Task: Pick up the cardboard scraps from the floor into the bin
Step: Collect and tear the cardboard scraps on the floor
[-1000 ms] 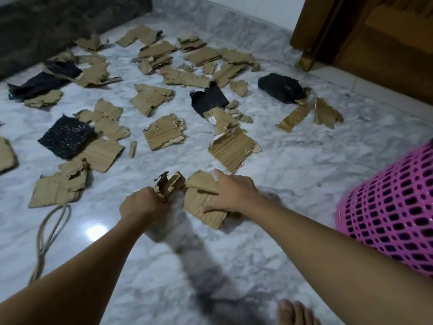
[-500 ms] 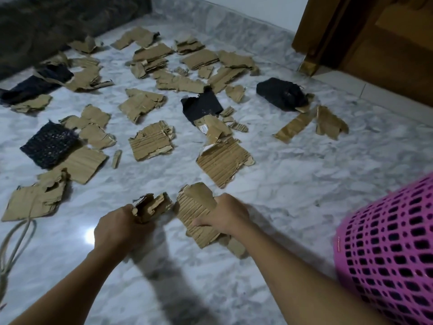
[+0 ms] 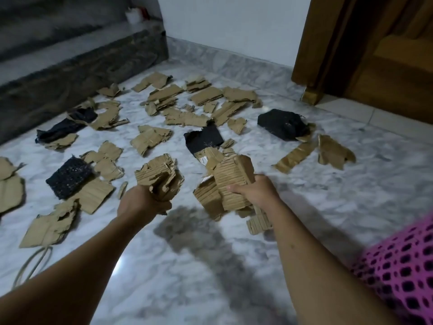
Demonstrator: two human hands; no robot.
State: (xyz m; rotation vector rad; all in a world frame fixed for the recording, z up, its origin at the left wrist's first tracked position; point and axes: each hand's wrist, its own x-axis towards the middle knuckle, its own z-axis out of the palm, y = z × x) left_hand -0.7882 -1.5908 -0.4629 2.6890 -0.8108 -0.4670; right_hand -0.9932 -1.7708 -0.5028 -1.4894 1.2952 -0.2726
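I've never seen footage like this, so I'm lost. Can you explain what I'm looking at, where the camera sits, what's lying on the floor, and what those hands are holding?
No machine here: a person works with two bare hands, filmed by a wide-angle camera worn on their head, looking forward and down. Scattered on the grey-white marble floor lie torn brown cardboard scraps and a few dark fabric pieces. The left hand grips a crumpled bunch of brown cardboard scraps; the right hand grips several flat corrugated cardboard pieces. The pink perforated plastic bin shows at the lower right edge.
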